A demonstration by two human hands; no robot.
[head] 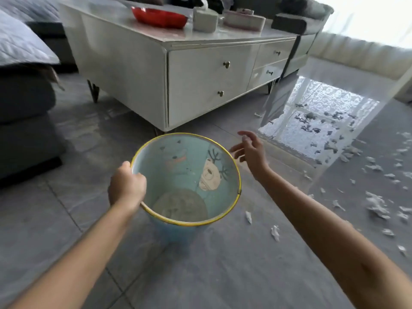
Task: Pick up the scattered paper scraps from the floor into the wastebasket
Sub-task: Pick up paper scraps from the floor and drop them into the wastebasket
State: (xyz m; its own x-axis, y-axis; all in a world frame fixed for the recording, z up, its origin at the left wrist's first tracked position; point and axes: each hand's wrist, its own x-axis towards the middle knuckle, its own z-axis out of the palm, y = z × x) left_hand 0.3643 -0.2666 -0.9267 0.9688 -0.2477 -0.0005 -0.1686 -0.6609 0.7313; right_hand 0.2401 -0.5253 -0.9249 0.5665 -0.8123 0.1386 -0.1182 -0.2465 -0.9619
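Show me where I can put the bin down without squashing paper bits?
Bare floor lies left of the bin, between the sofa and the cabinet, and on the bin's near side. The right side is crowded with scraps; two lie close beside the bin.

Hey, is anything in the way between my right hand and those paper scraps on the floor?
Nothing visible. The right hand hangs open beside the wastebasket; only bare floor separates it from the paper scraps, the nearest lying just right of the wastebasket. The left hand grips its rim.
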